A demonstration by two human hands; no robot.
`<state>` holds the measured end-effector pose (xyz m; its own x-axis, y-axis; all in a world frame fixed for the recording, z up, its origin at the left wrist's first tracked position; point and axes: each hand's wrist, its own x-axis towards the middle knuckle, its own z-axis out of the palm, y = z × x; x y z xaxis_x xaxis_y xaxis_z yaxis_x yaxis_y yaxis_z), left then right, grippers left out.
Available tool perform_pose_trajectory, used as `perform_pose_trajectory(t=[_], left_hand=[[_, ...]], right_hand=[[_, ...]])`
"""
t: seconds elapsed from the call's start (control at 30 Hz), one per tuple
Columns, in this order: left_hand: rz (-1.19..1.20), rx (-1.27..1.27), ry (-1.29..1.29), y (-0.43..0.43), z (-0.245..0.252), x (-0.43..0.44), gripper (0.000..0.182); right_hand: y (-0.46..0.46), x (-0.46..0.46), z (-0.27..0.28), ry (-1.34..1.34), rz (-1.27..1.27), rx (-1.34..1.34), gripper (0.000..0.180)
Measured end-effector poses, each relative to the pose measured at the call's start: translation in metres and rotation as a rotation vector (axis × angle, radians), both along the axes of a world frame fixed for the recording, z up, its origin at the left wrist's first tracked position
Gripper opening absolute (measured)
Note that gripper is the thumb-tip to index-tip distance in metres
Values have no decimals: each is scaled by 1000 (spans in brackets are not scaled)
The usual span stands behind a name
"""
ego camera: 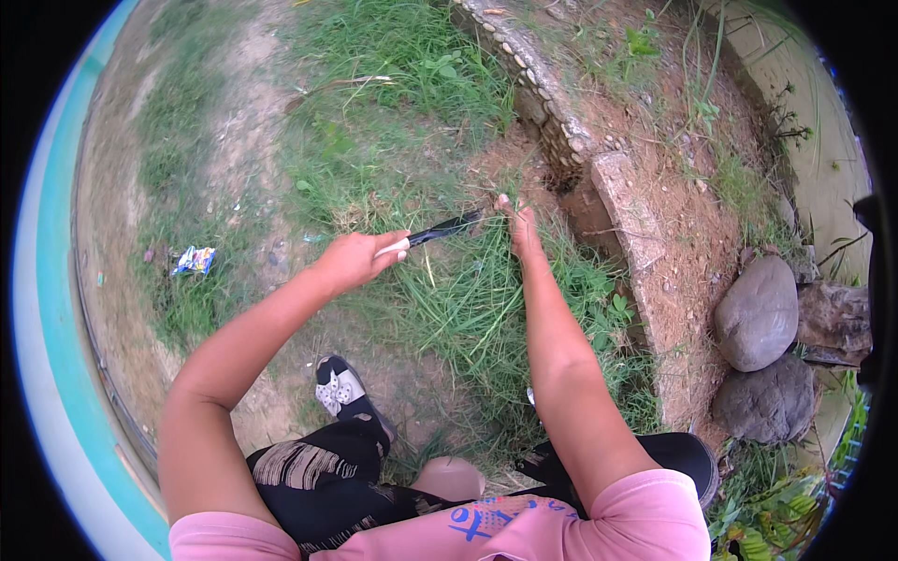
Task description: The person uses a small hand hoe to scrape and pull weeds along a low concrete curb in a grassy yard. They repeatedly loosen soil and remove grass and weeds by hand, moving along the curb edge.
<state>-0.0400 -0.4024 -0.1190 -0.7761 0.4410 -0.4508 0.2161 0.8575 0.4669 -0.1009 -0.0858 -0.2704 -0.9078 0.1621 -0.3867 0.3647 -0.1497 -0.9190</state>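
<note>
My left hand [354, 261] is closed around the pale handle of a knife-like tool [445, 229]. Its dark blade points right, across the grass towards my right hand, and its tip is blurred. My right hand [520, 226] is clenched on a tuft of green grass [513, 191], with some blades poking out above the thumb. A thick mat of long, flattened grass [470, 294] spreads between and below my hands. Part of the tuft is hidden by my fingers.
A rough masonry edging [628, 203] curves along the right, with bare soil behind it. Two large stones [758, 312] lie beyond. At left are a crumpled wrapper [194, 260] and a turquoise and white wall [59, 280]. My shoe [344, 386] rests on the ground below.
</note>
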Motion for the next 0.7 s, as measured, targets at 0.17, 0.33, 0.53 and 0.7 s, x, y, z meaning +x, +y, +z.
perform_pose_trajectory(t=[0.17,0.33,0.53,0.7], left_hand=[[328,411,-200,-6,-42,-5,51],[43,59,95,38,-46,-24,52],[-307,-105,548,-3,-51,-7,54],[43,-136,541,-41,-58,-25,55]], right_hand=[[-21,6,11,27,40,-63,33],[-13,34,5,-68,-198,-218,57],[27,61,34,-180,-3,87,43],[52,41,34,-2,35,1023,57]])
